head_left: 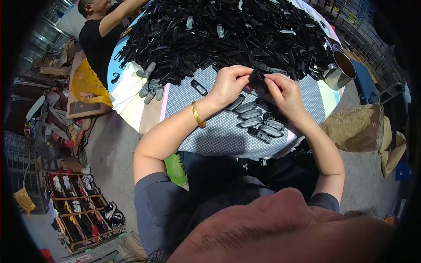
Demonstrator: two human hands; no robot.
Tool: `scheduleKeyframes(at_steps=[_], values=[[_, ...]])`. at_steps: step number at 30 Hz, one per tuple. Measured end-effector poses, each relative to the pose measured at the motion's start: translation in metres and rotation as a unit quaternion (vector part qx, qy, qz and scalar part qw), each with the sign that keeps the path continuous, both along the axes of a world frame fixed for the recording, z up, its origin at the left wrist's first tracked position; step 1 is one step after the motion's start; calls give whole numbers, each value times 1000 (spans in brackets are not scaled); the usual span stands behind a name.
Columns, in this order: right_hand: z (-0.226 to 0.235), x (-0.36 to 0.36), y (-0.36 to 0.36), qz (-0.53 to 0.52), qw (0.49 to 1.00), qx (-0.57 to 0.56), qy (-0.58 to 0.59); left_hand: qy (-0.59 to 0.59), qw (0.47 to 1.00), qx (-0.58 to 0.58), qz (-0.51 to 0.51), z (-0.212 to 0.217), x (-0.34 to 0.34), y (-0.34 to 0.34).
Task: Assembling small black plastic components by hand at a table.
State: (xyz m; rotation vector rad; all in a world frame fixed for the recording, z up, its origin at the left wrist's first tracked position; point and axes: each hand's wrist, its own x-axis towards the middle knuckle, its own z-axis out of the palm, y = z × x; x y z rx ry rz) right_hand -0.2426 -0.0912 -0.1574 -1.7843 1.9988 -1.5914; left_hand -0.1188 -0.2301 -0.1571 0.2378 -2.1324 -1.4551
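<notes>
Between my two hands, over the table's near part, is a small black plastic part [255,79]; its exact kind is hard to make out. Thumb and fingers of my left hand [229,83] pinch its left side. From the other side my right hand [285,92] grips it, fingertips pressed together. Just below my hands lies a small group of black oblong plastic parts [258,118] on the dotted grey cloth [215,138]. One black frame-like part [199,87] rests apart, left of my left wrist. A large heap of similar black parts [210,39] covers the table beyond my hands.
A shiny metal cup [335,76] lies tilted at the table's right edge. Grey gloves [152,87] and a white packet [128,90] are at the left. Another person [98,33] reaches toward the heap from the far left. A compartmented rack [81,208] stands on the floor.
</notes>
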Motion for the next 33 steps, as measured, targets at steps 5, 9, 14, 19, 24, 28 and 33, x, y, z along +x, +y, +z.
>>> scheduleKeyframes(at_steps=[5,9,14,19,24,28,33], values=[[-1,5,-2,-12,998,-30,49,-44,996,77,0,5,2,12],[-1,7,-2,-45,992,-69,100,15,978,203,-52,8,3,22],[3,6,2,-16,999,19,-28,32,961,260,-89,10,6,12],[7,5,3,25,998,52,-27,43,973,188,-128,13,8,7],[11,5,4,17,998,5,55,26,989,92,-114,19,11,4],[16,-13,5,99,989,40,100,14,997,-10,-69,36,12,-1],[10,-2,7,60,970,124,200,-200,955,-218,-7,35,18,-3]])
